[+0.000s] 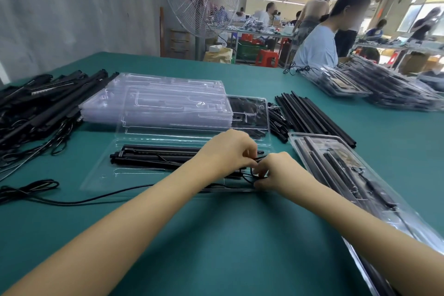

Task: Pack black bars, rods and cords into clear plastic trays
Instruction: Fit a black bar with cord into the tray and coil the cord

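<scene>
Head view: my two hands meet over the right end of the open clear tray (101, 175), close together and almost touching. My left hand (230, 151) pinches a loop of the thin black cord (120, 193) with curled fingers. My right hand (276, 170) grips the same cord just beside it, at the tray's near right corner. The rest of the cord trails out past the tray's near edge, across the green table (216, 235), to a loose coil well left of the tray. Black bars (156, 154) lie lengthwise in the tray's far half. Just behind the tray sits a stack of empty trays (156, 103). A packed tray (336, 163) lies to its right, black rods (317, 115) behind and to the right, and a heap of bars and cords (48, 103) far to the left.
</scene>
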